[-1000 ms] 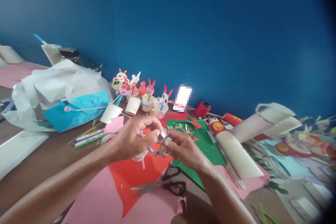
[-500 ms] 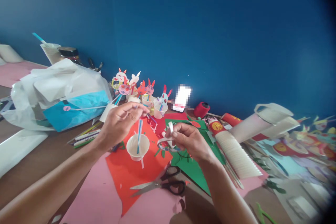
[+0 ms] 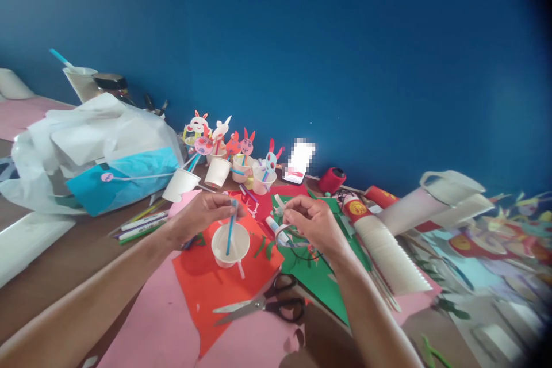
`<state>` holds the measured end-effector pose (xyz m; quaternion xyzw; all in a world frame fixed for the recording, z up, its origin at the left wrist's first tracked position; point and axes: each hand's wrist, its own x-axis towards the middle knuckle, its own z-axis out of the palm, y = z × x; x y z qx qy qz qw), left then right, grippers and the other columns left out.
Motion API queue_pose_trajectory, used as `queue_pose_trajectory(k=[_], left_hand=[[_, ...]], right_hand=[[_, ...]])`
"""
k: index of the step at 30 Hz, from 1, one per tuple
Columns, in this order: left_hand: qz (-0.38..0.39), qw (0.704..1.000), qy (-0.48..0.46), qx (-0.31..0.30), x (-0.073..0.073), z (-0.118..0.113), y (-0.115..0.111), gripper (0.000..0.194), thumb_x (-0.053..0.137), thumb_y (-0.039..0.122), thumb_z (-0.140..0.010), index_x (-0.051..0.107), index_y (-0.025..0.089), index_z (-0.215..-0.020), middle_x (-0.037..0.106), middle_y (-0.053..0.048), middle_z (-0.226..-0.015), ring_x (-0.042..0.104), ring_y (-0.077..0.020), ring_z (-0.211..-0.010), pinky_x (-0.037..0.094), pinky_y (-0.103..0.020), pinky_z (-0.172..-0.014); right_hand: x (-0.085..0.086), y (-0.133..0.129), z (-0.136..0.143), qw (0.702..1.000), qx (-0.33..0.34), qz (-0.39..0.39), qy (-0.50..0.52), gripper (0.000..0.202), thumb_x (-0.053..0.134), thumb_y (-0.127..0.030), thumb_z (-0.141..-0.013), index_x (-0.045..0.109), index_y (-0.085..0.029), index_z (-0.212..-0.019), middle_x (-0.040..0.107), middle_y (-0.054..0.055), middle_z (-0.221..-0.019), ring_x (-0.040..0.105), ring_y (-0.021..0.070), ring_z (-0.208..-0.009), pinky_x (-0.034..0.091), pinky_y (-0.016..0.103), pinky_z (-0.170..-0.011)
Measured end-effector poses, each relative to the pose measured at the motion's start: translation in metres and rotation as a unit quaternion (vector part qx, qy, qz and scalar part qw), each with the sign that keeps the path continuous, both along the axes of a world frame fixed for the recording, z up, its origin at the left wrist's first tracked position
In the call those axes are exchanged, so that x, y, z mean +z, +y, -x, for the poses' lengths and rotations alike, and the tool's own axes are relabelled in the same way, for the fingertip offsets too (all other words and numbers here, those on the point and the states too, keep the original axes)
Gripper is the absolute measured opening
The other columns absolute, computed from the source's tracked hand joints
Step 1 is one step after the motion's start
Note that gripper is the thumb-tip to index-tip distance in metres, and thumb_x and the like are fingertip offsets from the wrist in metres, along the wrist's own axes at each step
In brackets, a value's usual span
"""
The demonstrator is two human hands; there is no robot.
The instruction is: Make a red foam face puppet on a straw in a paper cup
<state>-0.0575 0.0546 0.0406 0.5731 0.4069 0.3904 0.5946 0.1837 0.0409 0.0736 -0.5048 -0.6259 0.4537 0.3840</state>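
Note:
A white paper cup (image 3: 218,257) stands on the orange paper (image 3: 196,282) with a blue straw (image 3: 230,237) slanting up from inside it. My left hand (image 3: 206,214) pinches the straw near its top, above the cup's rim. To the right, my right hand (image 3: 315,221) is closed on a thin white ring of tape (image 3: 281,232), from which a short loose strip curls up by the fingertips. Scissors (image 3: 259,305) with black handles lie spread apart in front of the cup. Green paper (image 3: 323,293) lies below my right hand.
Several cups with paper animal faces on straws, one a red-eared rabbit (image 3: 271,162), stand behind. A lit phone (image 3: 297,162) leans at the blue wall near a red thread spool (image 3: 333,179). Left are a plastic bag (image 3: 86,121) and pens (image 3: 142,227); right, stacked cups (image 3: 397,253).
My left hand has come down from above the cup onto the straw's top. My right hand has shifted slightly, still with the tape ring. The view has moved a little.

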Motion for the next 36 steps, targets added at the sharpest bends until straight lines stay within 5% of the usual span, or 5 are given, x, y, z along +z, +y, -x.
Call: queue_pose_trajectory(k=[6, 15, 36], left_hand=[[0.011, 0.999, 0.019, -0.046, 0.005, -0.019, -0.013, 0.018, 0.063, 0.029, -0.073, 0.067, 0.013, -0.081, 0.069, -0.004, -0.072, 0.061, -0.0149, -0.069, 0.046, -0.026, -0.069], [0.034, 0.997, 0.005, -0.067, 0.006, -0.033, -0.026, 0.048, 0.058, 0.021, -0.075, 0.041, 0.013, -0.119, 0.066, -0.001, -0.065, 0.055, -0.0111, -0.061, 0.038, -0.023, -0.058], [0.060, 0.996, -0.007, -0.062, 0.001, -0.037, -0.023, 0.012, 0.061, 0.022, -0.073, 0.057, 0.013, -0.081, 0.068, -0.003, -0.069, 0.060, -0.0123, -0.065, 0.041, -0.024, -0.062]], right_hand=[[-0.001, -0.005, 0.003, 0.989, 0.058, -0.049, -0.130, 0.011, 0.051, -0.024, -0.076, 0.060, -0.018, -0.075, 0.062, -0.002, -0.064, 0.058, 0.0110, -0.058, 0.041, 0.021, -0.054], [-0.009, -0.007, 0.000, 0.971, 0.106, -0.060, -0.207, 0.012, 0.050, -0.026, -0.077, 0.060, -0.019, -0.074, 0.061, -0.002, -0.066, 0.055, 0.0107, -0.060, 0.038, 0.020, -0.054], [-0.008, -0.009, 0.005, 0.967, 0.137, -0.046, -0.211, 0.010, 0.051, -0.021, -0.075, 0.060, -0.018, -0.072, 0.061, -0.002, -0.063, 0.054, 0.0091, -0.058, 0.036, 0.018, -0.052]])
